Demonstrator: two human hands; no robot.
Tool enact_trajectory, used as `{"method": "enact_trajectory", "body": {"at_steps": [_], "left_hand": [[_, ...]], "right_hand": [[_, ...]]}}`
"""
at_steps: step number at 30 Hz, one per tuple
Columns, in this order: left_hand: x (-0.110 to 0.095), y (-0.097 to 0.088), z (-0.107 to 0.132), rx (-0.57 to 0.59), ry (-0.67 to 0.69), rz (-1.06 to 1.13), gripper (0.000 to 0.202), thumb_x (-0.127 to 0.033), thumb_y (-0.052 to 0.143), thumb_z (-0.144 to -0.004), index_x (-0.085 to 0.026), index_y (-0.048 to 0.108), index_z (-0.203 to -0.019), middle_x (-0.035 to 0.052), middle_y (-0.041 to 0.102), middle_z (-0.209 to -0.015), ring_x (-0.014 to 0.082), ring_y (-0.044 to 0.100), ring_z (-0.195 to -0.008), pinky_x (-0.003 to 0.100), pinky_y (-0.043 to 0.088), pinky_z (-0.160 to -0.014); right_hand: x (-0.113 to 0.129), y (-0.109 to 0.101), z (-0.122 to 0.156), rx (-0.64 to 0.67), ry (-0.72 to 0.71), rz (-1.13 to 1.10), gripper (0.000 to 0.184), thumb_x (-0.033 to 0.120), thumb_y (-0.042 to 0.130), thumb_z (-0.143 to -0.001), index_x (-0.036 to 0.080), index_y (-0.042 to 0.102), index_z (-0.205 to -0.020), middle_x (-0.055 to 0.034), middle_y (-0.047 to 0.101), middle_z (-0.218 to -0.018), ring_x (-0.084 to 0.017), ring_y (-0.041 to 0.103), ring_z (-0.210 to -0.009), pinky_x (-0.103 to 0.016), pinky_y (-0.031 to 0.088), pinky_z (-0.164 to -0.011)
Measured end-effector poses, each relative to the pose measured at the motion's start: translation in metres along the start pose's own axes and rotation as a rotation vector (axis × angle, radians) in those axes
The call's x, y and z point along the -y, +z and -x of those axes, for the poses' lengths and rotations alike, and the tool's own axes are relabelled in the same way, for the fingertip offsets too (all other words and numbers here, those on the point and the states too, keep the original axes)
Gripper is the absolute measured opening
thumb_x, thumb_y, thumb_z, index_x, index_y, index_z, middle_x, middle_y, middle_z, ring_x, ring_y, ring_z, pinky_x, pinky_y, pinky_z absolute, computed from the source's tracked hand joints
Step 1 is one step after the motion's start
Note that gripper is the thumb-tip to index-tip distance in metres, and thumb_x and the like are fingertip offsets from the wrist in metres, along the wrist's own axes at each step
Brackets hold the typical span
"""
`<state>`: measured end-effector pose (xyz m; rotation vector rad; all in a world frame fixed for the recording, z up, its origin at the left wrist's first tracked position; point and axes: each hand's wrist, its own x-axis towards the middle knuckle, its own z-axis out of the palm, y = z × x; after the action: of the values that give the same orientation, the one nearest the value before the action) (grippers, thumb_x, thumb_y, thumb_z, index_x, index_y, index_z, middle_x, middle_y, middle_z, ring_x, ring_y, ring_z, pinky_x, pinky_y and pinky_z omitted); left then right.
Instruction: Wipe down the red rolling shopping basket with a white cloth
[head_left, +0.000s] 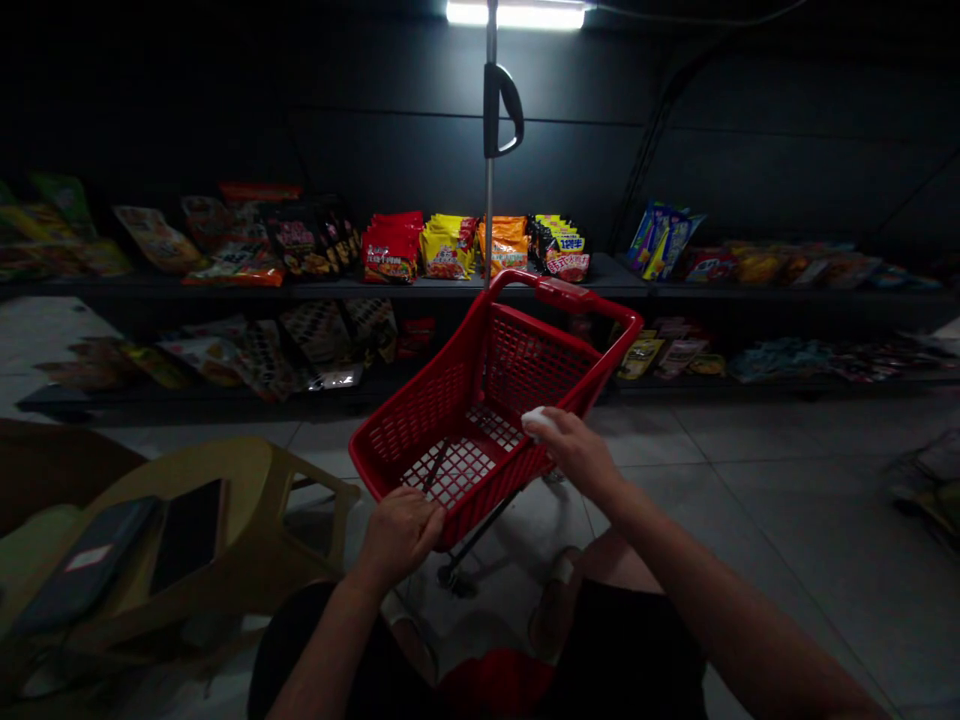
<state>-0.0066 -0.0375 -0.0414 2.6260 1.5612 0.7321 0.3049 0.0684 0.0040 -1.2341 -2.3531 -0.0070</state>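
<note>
Cart (pixel 487 500) is standing on the floor (pixel 787 560) before the shelf (pixel 315 290); left hand (pixel 401 530) is curling closed over its near end, right hand (pixel 577 450) is pinching a white wad (pixel 538 422) at its side. Work seems under way; what is done or left isn't showing.

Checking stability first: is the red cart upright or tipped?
Upright: the red cart opens upward, with a wheel below it at the floor.

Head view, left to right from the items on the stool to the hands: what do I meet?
Dark case and then black slab, both on the stool → left hand on the cart rim → white wad → right hand holding it.
</note>
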Motion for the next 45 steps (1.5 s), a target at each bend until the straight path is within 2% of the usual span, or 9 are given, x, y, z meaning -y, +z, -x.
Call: {"method": "enact_trajectory", "body": {"at_steps": [5,8,11,15,19,24,32,40,45], "left_hand": [[0.008,0.002,0.002,-0.039,0.024,0.049,0.035,-0.026,0.044,-0.093,-0.022,0.064,-0.065,0.0037,0.068,-0.067,0.0175,0.064,-0.070,0.033,0.048,-0.078],[0.021,-0.004,-0.002,0.014,-0.023,0.026,0.040,-0.030,0.040,-0.095,-0.022,0.065,-0.065,0.0043,0.068,-0.068,0.0175,0.064,-0.071,0.032,0.048,-0.077],[0.031,-0.015,-0.014,0.257,-0.228,-0.007,0.050,-0.041,0.033,-0.098,-0.021,0.068,-0.068,0.0058,0.072,-0.073,0.0198,0.067,-0.077,0.031,0.046,-0.076],[0.023,-0.022,-0.046,0.425,-0.497,0.086,0.056,-0.050,0.022,-0.100,-0.024,0.072,-0.100,0.0072,0.075,-0.103,0.0228,0.069,-0.098,0.031,0.048,-0.081],[-0.007,-0.015,-0.080,0.347,-0.418,0.191,0.056,-0.049,0.017,-0.101,-0.026,0.059,-0.130,0.0061,0.065,-0.132,0.0214,0.061,-0.121,0.033,0.045,-0.097],[-0.030,-0.013,-0.100,0.474,-0.418,-0.049,0.057,-0.053,0.014,-0.101,-0.028,0.063,-0.117,0.0086,0.074,-0.107,0.0276,0.070,-0.101,0.039,0.049,-0.084],[-0.030,-0.010,-0.102,0.505,-0.354,-0.089,0.060,-0.048,0.005,-0.102,-0.025,0.059,-0.116,0.0085,0.074,-0.105,0.0250,0.070,-0.100,0.034,0.049,-0.079],[-0.031,-0.007,-0.100,0.527,-0.384,-0.067,0.063,-0.049,0.000,-0.101,-0.026,0.057,-0.113,0.0091,0.073,-0.101,0.0267,0.070,-0.100,0.037,0.049,-0.080],[-0.036,0.000,-0.105,0.521,-0.354,-0.087,0.062,-0.043,0.000,-0.102,-0.023,0.058,-0.111,0.0104,0.074,-0.101,0.0254,0.071,-0.098,0.037,0.050,-0.081]], "right_hand": [[-0.038,-0.026,-0.033,-0.072,0.162,0.197,0.033,0.015,0.055,-0.088,0.031,0.066,-0.115,-0.0058,0.062,-0.120,-0.022,0.058,-0.105,-0.030,0.050,-0.077],[-0.001,-0.012,-0.034,0.001,0.131,0.177,0.029,0.013,0.056,-0.087,0.029,0.066,-0.109,-0.0061,0.064,-0.107,-0.021,0.059,-0.096,-0.028,0.049,-0.072],[0.055,0.019,-0.020,0.060,0.021,0.030,0.034,0.015,0.058,-0.087,0.030,0.063,-0.117,-0.0051,0.064,-0.110,-0.020,0.059,-0.097,-0.027,0.051,-0.075],[0.095,0.057,0.003,-0.023,-0.119,-0.231,0.041,0.014,0.057,-0.087,0.033,0.061,-0.124,-0.0011,0.059,-0.130,-0.017,0.057,-0.112,-0.026,0.050,-0.092],[0.052,0.059,0.015,-0.378,-0.060,-0.420,0.034,0.012,0.051,-0.091,0.029,0.067,-0.115,-0.0027,0.056,-0.131,-0.016,0.056,-0.118,-0.029,0.048,-0.102],[-0.020,0.034,0.009,-0.789,0.410,-0.325,0.035,0.016,0.052,-0.090,0.024,0.063,-0.123,-0.0100,0.051,-0.129,-0.023,0.049,-0.125,-0.045,0.041,-0.110],[0.056,0.087,0.029,-0.377,0.121,-0.269,0.039,0.011,0.052,-0.089,0.025,0.063,-0.124,-0.0092,0.054,-0.137,-0.022,0.051,-0.127,-0.038,0.047,-0.107],[-0.017,0.026,0.008,-0.383,0.219,-0.022,0.046,0.009,0.044,-0.093,0.020,0.056,-0.136,-0.0113,0.049,-0.147,-0.026,0.047,-0.133,-0.047,0.040,-0.110],[0.034,0.062,0.018,-0.370,0.221,-0.017,0.044,0.011,0.043,-0.096,0.016,0.053,-0.138,-0.0126,0.051,-0.144,-0.025,0.046,-0.133,-0.042,0.043,-0.109]]}}
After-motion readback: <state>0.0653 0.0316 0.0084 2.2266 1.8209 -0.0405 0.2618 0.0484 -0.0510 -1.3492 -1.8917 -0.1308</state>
